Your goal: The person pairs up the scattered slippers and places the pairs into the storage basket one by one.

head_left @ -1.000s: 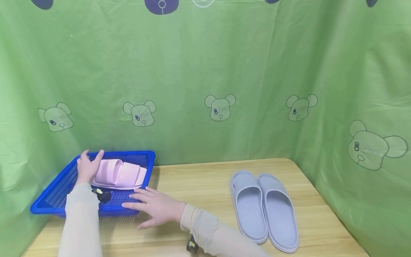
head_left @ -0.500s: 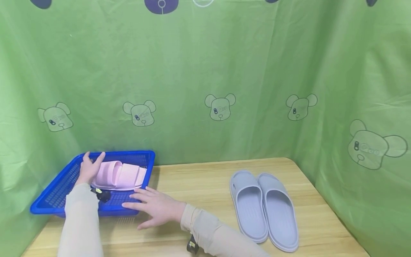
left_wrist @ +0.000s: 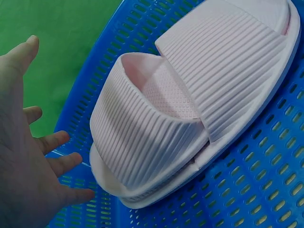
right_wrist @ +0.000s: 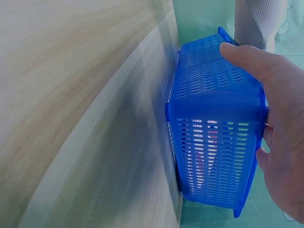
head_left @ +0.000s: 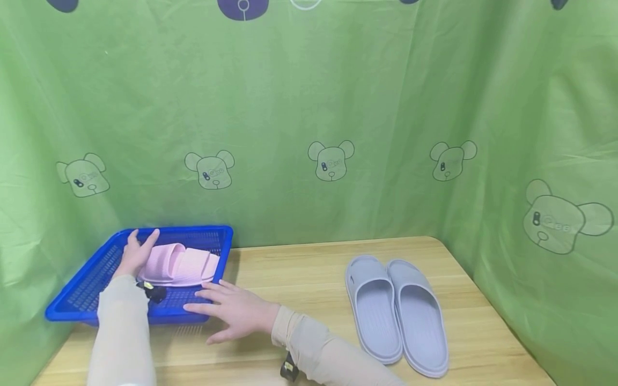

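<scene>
Nearest, a pair of grey slide slippers [head_left: 374,316] is lying side by side, toes pointing away, on the right of the wood-grain tabletop [head_left: 299,279]. At about that depth, the right grip [head_left: 238,313] is spreading its fingers at the near right corner of a blue plastic basket [head_left: 164,318]; it is clasping nothing, and how firmly it is pressing is not showing. The basket is looking light, its perforated walls probably flexing under a squeeze, so the thicker rim is seeming the firmest place for holding. Inside it, two pink ribbed slide slippers [head_left: 193,268] are lying overlapped, straps up. They are looking like light, soft foam: bending readily, hardly fragile, the ribbing probably giving some traction. The broad straps are offering the best hold, thumb above and fingers beneath; pinching only one could be leaving the other behind. Slightly farther, the left grip [head_left: 134,256] is hovering just beside their left end, fingers wide apart, holding nothing. Behind everything, a green bear-print curtain [head_left: 289,96] is hanging.
</scene>
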Tool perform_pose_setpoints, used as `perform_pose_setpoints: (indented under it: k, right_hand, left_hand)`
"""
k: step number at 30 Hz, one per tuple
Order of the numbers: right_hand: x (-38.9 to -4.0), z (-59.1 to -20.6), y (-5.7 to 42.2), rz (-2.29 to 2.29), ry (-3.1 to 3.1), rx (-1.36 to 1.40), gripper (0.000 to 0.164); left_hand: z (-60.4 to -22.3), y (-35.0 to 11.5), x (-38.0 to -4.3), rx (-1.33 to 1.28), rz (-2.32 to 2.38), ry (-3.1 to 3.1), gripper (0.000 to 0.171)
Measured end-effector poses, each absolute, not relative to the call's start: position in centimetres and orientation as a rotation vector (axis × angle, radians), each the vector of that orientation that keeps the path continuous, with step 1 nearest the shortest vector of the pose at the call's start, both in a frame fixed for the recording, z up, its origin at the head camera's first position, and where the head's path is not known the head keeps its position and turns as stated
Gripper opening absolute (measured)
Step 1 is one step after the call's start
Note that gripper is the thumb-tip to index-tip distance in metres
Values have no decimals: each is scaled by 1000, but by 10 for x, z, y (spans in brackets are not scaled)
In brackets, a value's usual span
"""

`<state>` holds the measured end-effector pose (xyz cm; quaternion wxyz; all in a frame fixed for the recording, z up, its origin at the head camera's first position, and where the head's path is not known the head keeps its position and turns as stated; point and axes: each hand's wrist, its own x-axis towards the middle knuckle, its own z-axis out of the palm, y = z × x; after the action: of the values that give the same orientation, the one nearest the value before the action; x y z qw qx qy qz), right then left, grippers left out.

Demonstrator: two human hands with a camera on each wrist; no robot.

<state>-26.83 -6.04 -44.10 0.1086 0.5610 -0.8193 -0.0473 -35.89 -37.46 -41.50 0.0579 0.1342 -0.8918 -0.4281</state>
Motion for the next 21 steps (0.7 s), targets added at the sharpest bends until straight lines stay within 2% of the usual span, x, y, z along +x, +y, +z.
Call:
perform_pose_setpoints:
  k: [21]
  right_hand:
    - [-267,-441,-59,-182,-2424,1629,85]
  left_hand:
    - [-408,-372,-357,456,-1068,-2545,79]
